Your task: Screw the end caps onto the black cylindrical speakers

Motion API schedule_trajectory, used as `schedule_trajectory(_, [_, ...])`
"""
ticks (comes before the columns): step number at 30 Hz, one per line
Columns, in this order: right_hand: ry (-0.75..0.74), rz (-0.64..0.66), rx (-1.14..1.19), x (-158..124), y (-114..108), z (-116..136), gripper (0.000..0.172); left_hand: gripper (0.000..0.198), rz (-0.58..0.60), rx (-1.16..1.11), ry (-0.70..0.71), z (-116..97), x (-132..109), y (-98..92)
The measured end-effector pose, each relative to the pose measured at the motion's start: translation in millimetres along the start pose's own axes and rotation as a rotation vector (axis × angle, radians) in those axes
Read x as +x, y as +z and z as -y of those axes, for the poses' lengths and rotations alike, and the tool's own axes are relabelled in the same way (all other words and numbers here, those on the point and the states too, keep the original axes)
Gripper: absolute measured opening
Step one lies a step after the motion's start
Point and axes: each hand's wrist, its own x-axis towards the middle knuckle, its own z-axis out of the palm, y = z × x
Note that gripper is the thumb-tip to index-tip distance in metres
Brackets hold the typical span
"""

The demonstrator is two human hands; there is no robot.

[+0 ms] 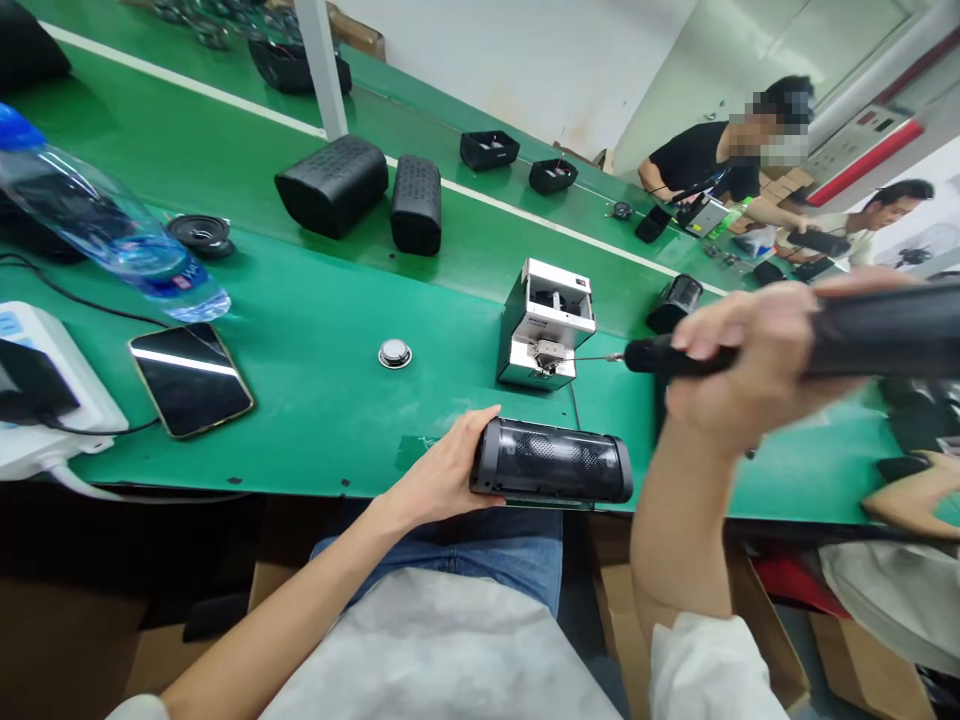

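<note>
At the table's front edge my left hand (454,460) grips the left end of a black speaker (555,462), which lies on its side with a glossy front and a perforated mesh. My right hand (739,350) is wrapped round a black electric screwdriver (877,335), slightly blurred and raised above the table. Its thin bit points left, with the tip at the front of a small silver-and-black screw feeder (547,325). Whether a screw sits on the tip is too small to tell. Left of the feeder lies a small round silver-rimmed part (394,353).
A phone (193,380), a water bottle (112,230), a power strip (52,400) and a round speaker driver (201,233) occupy the left. Black speaker housings (334,185) stand on the green bench behind. Co-workers (712,150) sit at the right.
</note>
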Motion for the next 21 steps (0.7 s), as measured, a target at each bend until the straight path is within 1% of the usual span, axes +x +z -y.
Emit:
schedule_trajectory(2, [-0.089,0.011,0.016,-4.9,19.4,-25.4,0.029,0.15,-0.001,0.005,-0.004,-0.1,0.1,0.1])
schedule_trajectory(3, [-0.095,0.039,0.02,-8.5,26.2,-34.7,0.025,0.151,0.0,0.005,-0.006,-0.3,0.1,0.0])
schedule_trajectory(4, [-0.07,0.08,0.012,-12.0,30.6,-41.7,0.024,0.151,0.001,0.003,-0.006,-0.4,0.1,-0.2])
schedule_trajectory(8, [-0.025,0.12,0.017,-18.3,33.4,-55.8,0.032,0.149,0.006,-0.005,-0.007,-0.7,0.2,-1.0])
schedule_trajectory(11, [0.009,0.119,-0.004,-17.4,32.2,-60.7,0.035,0.149,0.006,-0.007,-0.016,-0.5,0.4,-1.1])
schedule_trajectory(14, [0.029,0.12,-0.017,-15.3,32.1,-58.9,0.033,0.149,0.003,-0.008,-0.016,-0.1,0.4,-0.6])
schedule_trajectory(18, [-0.02,0.091,0.006,-11.0,32.0,-47.6,0.027,0.148,0.002,-0.01,-0.011,1.1,-0.4,0.1])
schedule_trajectory(21, [-0.06,0.095,-0.002,-9.1,33.5,-45.6,0.028,0.148,0.005,-0.005,-0.022,1.7,-1.0,0.1])
